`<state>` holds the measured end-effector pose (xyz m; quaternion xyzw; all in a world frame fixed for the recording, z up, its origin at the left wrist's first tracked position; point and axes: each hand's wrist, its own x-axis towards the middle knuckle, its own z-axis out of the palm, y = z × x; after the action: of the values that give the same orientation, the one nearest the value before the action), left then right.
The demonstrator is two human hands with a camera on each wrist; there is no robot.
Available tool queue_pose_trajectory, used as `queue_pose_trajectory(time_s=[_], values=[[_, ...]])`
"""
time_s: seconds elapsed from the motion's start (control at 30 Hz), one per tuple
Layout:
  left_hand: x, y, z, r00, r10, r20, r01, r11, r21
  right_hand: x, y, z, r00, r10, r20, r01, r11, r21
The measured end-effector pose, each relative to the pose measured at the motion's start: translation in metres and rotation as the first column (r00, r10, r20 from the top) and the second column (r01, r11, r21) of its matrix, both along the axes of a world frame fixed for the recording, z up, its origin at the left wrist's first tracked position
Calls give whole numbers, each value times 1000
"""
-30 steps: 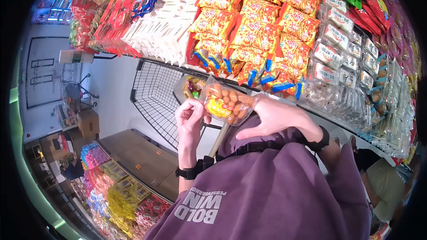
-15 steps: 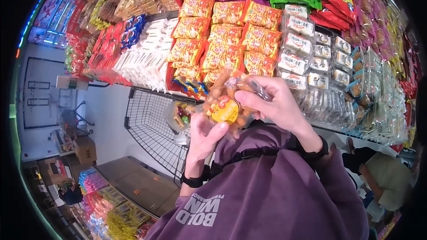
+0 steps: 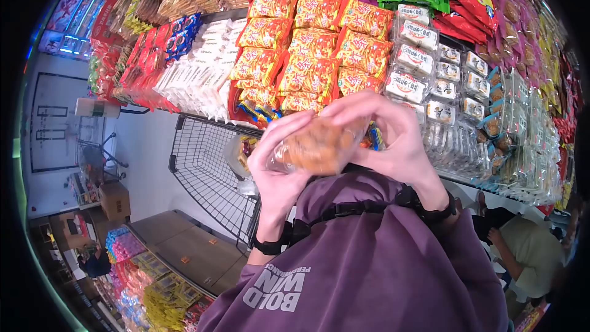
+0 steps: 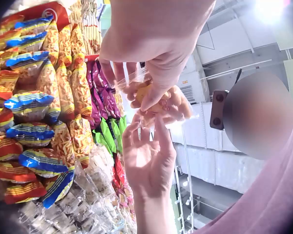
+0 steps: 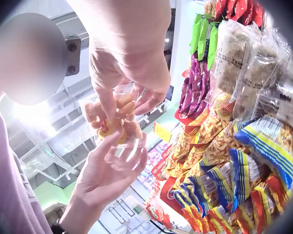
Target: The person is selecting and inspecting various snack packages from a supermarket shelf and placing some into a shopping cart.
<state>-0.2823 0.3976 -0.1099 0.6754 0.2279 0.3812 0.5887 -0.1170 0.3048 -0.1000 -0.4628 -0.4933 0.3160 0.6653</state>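
Note:
A clear snack bag of round and long brown pieces is up in front of the chest, blurred in the head view. On one side my left hand grips it, thumb below and fingers over the top edge. From the other side my right hand holds it, thumb and fingers bent about its end. In the left wrist view the left thumb presses across the yellow label on the bag. The right wrist view shows both thumbs near that label on the bag; the label faces away from the head camera.
Below the hands on the left stands a wire shopping cart with a clear packet in it. Ahead, a display holds orange snack bags, white packets and boxed packs. Another person is at the lower right.
The bag has come up closer to the body and been turned, so its yellow label no longer faces the head camera. The right hand has moved from its edge to a grip around its end.

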Motion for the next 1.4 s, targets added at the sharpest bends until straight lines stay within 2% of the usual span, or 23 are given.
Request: queue_pose_trajectory(time_s=[0.1,0.13,0.17,0.33,0.4,0.5,0.53,0.57,0.6,0.67,0.7,0.73,0.77,0.83,0.87,0.9,0.97,1.0,1.1,1.17,1.23,1.33,1.4], values=[[-2,11,-6,999,31,42,-39,981,190,8,-4,1,975,49,218,-57,998,34],[-3,15,-6,998,15,55,-28,967,252,2,-4,1,990,15,138,-15,1000,0],[-3,18,-6,998,-5,69,-17,949,316,1,-4,0,990,4,143,-5,1000,7],[1,21,-8,997,-8,74,-18,940,341,8,-4,-3,974,16,225,-24,999,33],[1,17,-4,1000,-9,-18,12,980,199,11,-5,0,979,24,204,-28,999,19],[0,8,6,990,-100,-102,104,994,30,-2,-9,6,994,-93,-61,86,991,-102],[-1,5,9,982,-142,-123,140,990,-22,-1,-6,1,994,-98,-54,93,992,-88],[-1,3,10,972,-185,-144,175,982,-77,-1,-4,2,986,-116,-122,101,987,-123],[-2,3,3,972,-217,-86,211,975,-74,-1,-3,2,973,-135,-190,105,982,-160],[0,1,1,982,-172,-74,159,975,-158,-1,-1,6,937,-173,-303,102,967,-235],[2,0,1,986,-150,-69,134,971,-199,-2,0,6,932,-181,-314,108,965,-237],[6,-2,2,985,-115,-131,97,986,-135,-2,0,6,926,-190,-325,114,964,-239],[7,-2,3,986,-120,-120,94,976,-198,-1,0,7,921,-199,-334,122,963,-239],[8,-2,4,987,-128,-93,93,944,-318,1,-1,6,935,-213,-283,138,955,-261],[7,1,3,984,-140,-113,103,953,-283,3,-1,5,942,-218,-254,148,952,-267],[8,0,4,987,-149,-62,121,938,-324,3,-3,4,945,-227,-237,158,948,-278],[9,5,7,978,-204,-28,183,924,-334,4,-1,4,948,-168,-269,116,973,-199],[8,6,3,975,-221,-26,197,910,-365,7,-3,7,960,-138,-244,81,970,-229],[10,9,3,967,-214,-137,185,962,-200,9,-3,7,971,-164,-172,122,965,-231],[18,8,4,983,-159,-95,137,969,-206,11,-2,5,971,-210,-112,191,968,-161],[26,12,5,992,-80,-98,73,995,-64,18,-4,3,988,-143,56,148,983,-109],[27,20,-4,995,-89,-51,91,996,26,20,-3,12,981,-119,152,126,991,-36],[26,23,-5,995,-90,-43,90,996,1,19,-5,14,979,-109,173,118,992,-43]])
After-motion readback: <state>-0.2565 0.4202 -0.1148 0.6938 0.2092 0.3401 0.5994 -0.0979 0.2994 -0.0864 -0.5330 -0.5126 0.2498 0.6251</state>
